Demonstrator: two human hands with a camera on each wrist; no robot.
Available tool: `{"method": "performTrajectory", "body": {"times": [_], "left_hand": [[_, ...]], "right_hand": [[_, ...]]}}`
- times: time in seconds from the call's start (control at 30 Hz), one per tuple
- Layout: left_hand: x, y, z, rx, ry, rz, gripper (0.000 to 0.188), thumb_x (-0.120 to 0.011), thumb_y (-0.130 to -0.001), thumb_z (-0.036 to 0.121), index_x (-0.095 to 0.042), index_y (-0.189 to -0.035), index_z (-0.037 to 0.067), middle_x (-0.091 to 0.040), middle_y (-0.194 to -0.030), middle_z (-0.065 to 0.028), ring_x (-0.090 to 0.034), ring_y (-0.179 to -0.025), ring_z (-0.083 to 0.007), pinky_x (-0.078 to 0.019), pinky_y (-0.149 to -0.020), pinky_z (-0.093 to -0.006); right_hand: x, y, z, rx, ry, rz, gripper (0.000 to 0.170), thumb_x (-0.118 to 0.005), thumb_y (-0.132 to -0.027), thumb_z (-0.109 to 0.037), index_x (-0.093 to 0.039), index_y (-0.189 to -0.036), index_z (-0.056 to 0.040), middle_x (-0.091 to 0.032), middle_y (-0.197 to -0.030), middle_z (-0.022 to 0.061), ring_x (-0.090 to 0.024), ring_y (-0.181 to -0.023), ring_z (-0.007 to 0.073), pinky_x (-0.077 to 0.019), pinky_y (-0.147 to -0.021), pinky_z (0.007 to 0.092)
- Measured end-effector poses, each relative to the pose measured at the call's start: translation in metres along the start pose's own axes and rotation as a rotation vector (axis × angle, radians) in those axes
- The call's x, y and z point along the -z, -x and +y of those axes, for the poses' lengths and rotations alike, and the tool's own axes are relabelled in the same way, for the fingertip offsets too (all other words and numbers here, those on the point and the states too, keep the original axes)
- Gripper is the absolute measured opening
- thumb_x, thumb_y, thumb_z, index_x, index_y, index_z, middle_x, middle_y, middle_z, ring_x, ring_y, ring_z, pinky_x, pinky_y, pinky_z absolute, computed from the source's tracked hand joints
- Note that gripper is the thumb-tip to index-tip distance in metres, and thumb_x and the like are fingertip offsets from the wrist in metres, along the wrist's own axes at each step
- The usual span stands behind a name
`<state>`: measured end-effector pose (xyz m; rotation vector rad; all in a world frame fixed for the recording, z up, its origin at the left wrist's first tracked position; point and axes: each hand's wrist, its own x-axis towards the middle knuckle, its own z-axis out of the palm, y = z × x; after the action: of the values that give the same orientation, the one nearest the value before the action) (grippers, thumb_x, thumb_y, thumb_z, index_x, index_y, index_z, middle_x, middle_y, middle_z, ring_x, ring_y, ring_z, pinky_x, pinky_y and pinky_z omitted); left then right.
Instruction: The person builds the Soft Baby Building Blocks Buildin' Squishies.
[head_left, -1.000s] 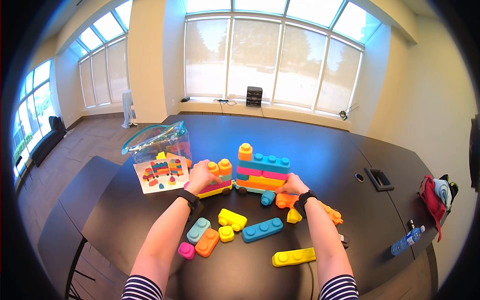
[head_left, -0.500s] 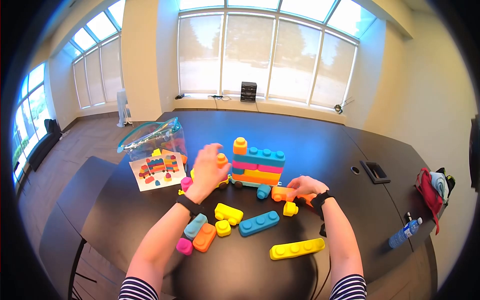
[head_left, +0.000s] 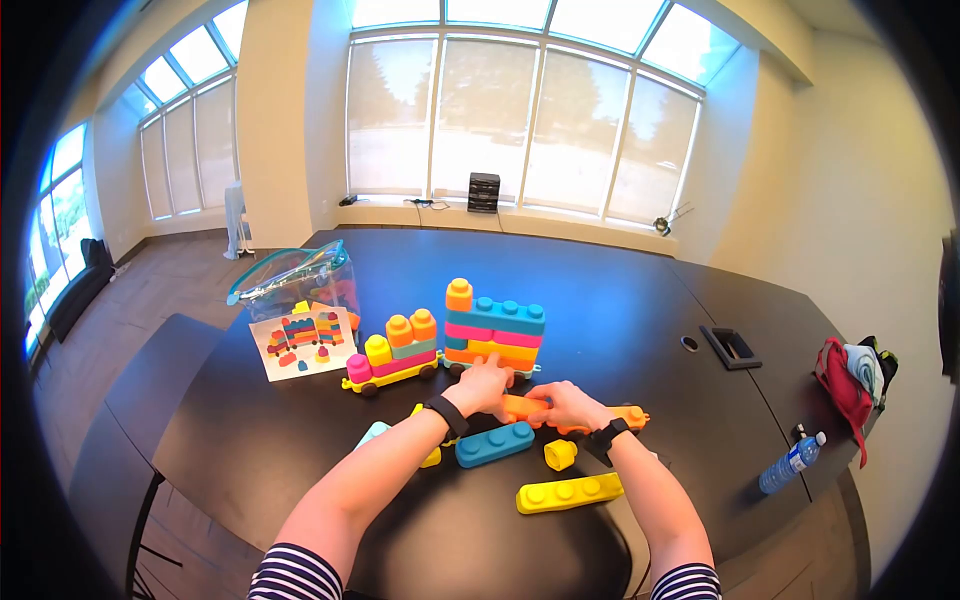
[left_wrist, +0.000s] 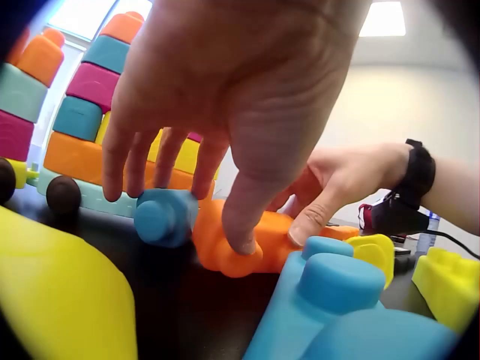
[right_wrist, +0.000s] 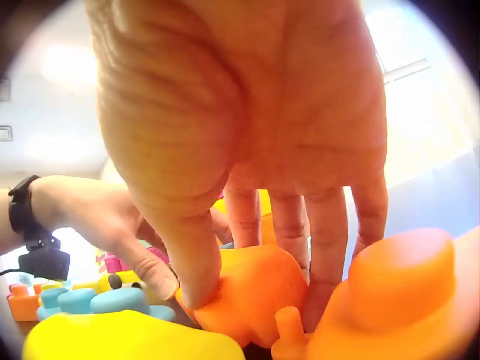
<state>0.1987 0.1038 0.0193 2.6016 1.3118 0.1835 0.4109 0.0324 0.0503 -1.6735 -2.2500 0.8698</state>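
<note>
An orange toy block (head_left: 522,407) lies low over the dark table, with a hand at each end. My left hand (head_left: 483,388) pinches its left end, thumb on the near side by a rounded stud and fingers behind. From the right, my right hand (head_left: 572,405) grips it between thumb and fingers. A small blue block (left_wrist: 161,217) sits beside the left fingertips. Close to the right hand is another orange piece (head_left: 630,415) with studs. Behind the hands stands a tall wagon of stacked blocks (head_left: 510,318); a lower block wagon (head_left: 395,352) stands left of it.
Nearer me lie a long blue block (head_left: 495,445), a small yellow block (head_left: 560,455) and a long yellow block (head_left: 568,493). A picture card (head_left: 303,345) leans by a clear bag (head_left: 295,275) at left. A water bottle (head_left: 793,462) stands at right.
My left hand has left the lower wagon and come right to the orange block. My right hand has moved from beside the tall wagon onto that same block.
</note>
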Motion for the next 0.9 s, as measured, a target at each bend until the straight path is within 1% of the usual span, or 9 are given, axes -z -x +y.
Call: {"method": "performTrajectory", "body": {"times": [0.13,0.2,0.23,0.3,0.4,0.57,0.67,0.77,0.9], "left_hand": [[0.008,0.007,-0.011,0.005,0.012,-0.102,0.079,-0.106,-0.049,0.047,-0.073,-0.111,0.010,-0.058,-0.134,-0.0137,-0.064,-0.122,-0.0379,-0.0557,-0.102,-0.0479],[0.025,0.020,-0.007,0.037,0.035,-0.182,0.077,-0.105,-0.049,0.049,-0.075,-0.108,0.010,-0.061,-0.131,-0.0133,-0.067,-0.119,-0.0358,-0.0564,-0.100,-0.0467],[0.027,0.026,-0.007,0.036,-0.093,-0.145,0.063,-0.101,-0.058,0.052,-0.073,-0.098,0.012,-0.069,-0.114,-0.0105,-0.071,-0.110,-0.0342,-0.0581,-0.090,-0.0466],[0.027,0.030,-0.015,0.048,-0.123,-0.169,0.056,-0.098,-0.063,0.053,-0.074,-0.095,0.013,-0.073,-0.107,-0.0097,-0.072,-0.107,-0.0328,-0.0588,-0.087,-0.0461],[0.039,0.053,-0.018,0.058,-0.093,-0.173,0.044,-0.092,-0.074,0.052,-0.076,-0.093,0.015,-0.078,-0.095,-0.0089,-0.075,-0.099,-0.0310,-0.0596,-0.084,-0.0451],[0.061,0.106,-0.015,0.055,0.021,-0.148,0.044,-0.087,-0.083,0.049,-0.077,-0.103,0.011,-0.079,-0.101,-0.0094,-0.075,-0.101,-0.0300,-0.0595,-0.086,-0.0437],[0.072,0.145,-0.021,0.053,0.107,-0.146,0.056,-0.087,-0.084,0.053,-0.075,-0.114,0.008,-0.079,-0.110,-0.0092,-0.075,-0.105,-0.0287,-0.0589,-0.090,-0.0427],[0.078,0.189,-0.032,0.081,0.173,-0.069,0.062,-0.088,-0.082,0.056,-0.075,-0.120,0.009,-0.078,-0.114,-0.0097,-0.074,-0.110,-0.0310,-0.0582,-0.094,-0.0434],[0.076,0.251,-0.049,0.211,0.003,0.035,0.089,-0.095,-0.069,0.056,-0.063,-0.140,0.012,-0.072,-0.127,-0.0122,-0.070,-0.117,-0.0322,-0.0565,-0.099,-0.0441]], "right_hand": [[-0.019,-0.008,0.015,0.257,0.100,0.051,0.048,-0.076,-0.096,-0.015,-0.067,-0.143,-0.0123,-0.080,-0.106,0.0152,-0.075,-0.094,0.0307,-0.0583,-0.088,0.0411],[-0.017,-0.005,0.008,0.210,0.074,-0.058,0.062,-0.075,-0.096,-0.013,-0.056,-0.155,-0.0177,-0.075,-0.126,0.0187,-0.070,-0.113,0.0374,-0.0553,-0.098,0.0448],[-0.014,0.001,0.005,0.220,0.065,-0.069,0.065,-0.074,-0.096,-0.011,-0.054,-0.157,-0.0182,-0.073,-0.131,0.0188,-0.069,-0.117,0.0374,-0.0552,-0.099,0.0446],[-0.005,0.013,0.009,0.260,0.073,-0.046,0.073,-0.070,-0.094,-0.005,-0.047,-0.162,-0.0190,-0.063,-0.147,0.0187,-0.065,-0.127,0.0371,-0.0538,-0.105,0.0434],[0.017,0.028,0.039,0.217,0.298,0.147,0.068,-0.071,-0.089,-0.003,-0.056,-0.154,-0.0184,-0.060,-0.153,0.0137,-0.057,-0.141,0.0350,-0.0502,-0.113,0.0422],[0.023,0.058,0.057,-0.361,0.608,0.074,0.066,-0.084,-0.078,-0.007,-0.067,-0.140,-0.0218,-0.067,-0.141,0.0093,-0.064,-0.132,0.0305,-0.0500,-0.110,0.0533],[0.002,0.052,0.093,-0.320,0.630,0.177,0.062,-0.090,-0.072,-0.010,-0.070,-0.130,-0.0205,-0.071,-0.131,0.0075,-0.067,-0.125,0.0303,-0.0494,-0.107,0.0586],[0.003,0.051,0.099,-0.284,0.655,0.192,0.057,-0.092,-0.070,-0.011,-0.071,-0.122,-0.0186,-0.072,-0.123,0.0067,-0.068,-0.121,0.0315,-0.0505,-0.103,0.0571],[0.013,0.063,0.079,-0.159,0.707,0.460,0.059,-0.095,-0.069,-0.019,-0.071,-0.123,-0.0166,-0.070,-0.115,0.0091,-0.070,-0.113,0.0321,-0.0536,-0.098,0.0538]]}}
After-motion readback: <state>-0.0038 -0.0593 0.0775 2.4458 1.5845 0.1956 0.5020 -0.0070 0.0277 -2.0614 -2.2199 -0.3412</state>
